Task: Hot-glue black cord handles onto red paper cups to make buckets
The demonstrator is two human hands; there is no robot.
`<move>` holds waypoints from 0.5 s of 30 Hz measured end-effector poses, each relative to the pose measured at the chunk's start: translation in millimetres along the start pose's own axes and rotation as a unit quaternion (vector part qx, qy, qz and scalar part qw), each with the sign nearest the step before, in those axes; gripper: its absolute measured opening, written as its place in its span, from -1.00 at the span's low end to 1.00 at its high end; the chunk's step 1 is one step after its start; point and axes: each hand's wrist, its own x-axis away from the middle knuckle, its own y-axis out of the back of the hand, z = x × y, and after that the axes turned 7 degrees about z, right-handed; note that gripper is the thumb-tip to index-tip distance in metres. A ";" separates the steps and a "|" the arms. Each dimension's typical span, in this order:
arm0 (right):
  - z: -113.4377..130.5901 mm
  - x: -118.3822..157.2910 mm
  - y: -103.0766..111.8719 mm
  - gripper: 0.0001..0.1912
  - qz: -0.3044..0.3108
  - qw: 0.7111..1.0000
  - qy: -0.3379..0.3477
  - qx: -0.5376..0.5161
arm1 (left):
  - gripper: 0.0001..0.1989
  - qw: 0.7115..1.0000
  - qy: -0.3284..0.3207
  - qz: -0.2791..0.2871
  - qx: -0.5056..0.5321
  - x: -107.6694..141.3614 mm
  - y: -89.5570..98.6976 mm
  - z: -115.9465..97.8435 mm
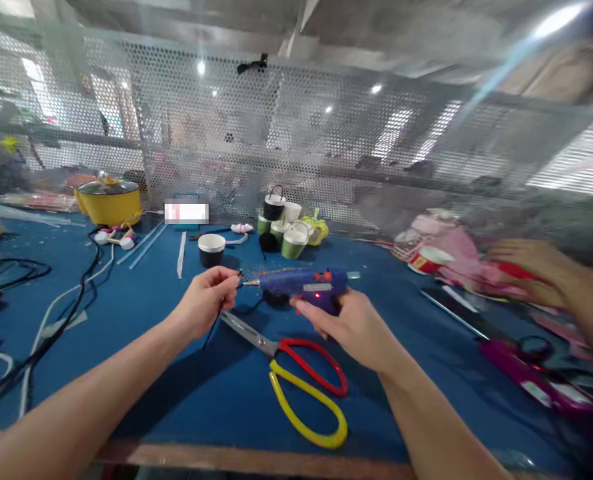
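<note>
My right hand [349, 327] is wrapped round the handle of a blue hot glue gun [296, 283] with a small red light lit on its side. A clear glue stick pokes out of its back end. The metal nozzle points left, close to the fingertips of my left hand [209, 293]. Those fingertips pinch a thin black cord [212, 328], whose tail hangs below the hand. Whether nozzle and cord touch I cannot tell. Below lies a pair of scissors [263, 345] with one red and one yellow handle loop. A black paper cup [211, 255] stands just behind my left hand.
Several small green and black cups [295, 241] stand at the back. A yellow pot [109, 202] and cables [83, 287] are on the left. At right, another person's hand [531, 257] is over pink material, near a purple hair straightener-like tool [531, 373]. Perforated metal panels [296, 133] border the table.
</note>
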 end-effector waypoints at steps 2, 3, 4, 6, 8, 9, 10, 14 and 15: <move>-1.4 -0.8 0.5 -0.69 0.001 1.000 0.007 -0.024 | -0.82 1.000 0.000 0.003 0.002 -1.4 -1.7 -0.7; -2.1 -1.4 0.5 -0.69 0.000 0.999 0.009 -0.033 | -0.81 1.000 0.000 0.004 0.003 -1.9 -2.5 -1.1; -2.7 -2.1 0.4 -0.68 -0.003 0.999 0.010 -0.041 | -0.80 1.000 0.000 0.005 0.004 -2.0 -3.3 -1.5; -3.8 -3.8 -0.3 -0.68 -0.014 0.998 0.009 -0.054 | -0.79 1.000 0.000 0.009 0.007 -1.7 -4.6 -2.5; -4.5 -5.1 -0.7 -0.67 -0.023 0.998 0.000 -0.052 | -0.79 1.000 -0.001 0.010 0.009 -0.9 -5.4 -3.6; -4.7 -5.4 -0.7 -0.67 -0.023 0.999 -0.007 -0.043 | -0.79 1.000 -0.003 0.010 0.009 -0.5 -5.7 -4.2; -4.7 -5.4 -0.5 -0.67 -0.019 0.999 -0.012 -0.031 | -0.79 1.000 -0.005 0.009 0.009 -0.2 -5.8 -4.6; -3.7 -4.1 0.7 -0.69 0.036 0.999 -0.007 -0.027 | -0.81 1.000 -0.011 0.001 0.004 -0.6 -5.1 -4.6; -3.2 -4.0 0.7 -0.68 0.038 0.999 -0.007 -0.038 | -0.82 1.000 -0.012 0.000 0.002 -0.9 -4.8 -4.1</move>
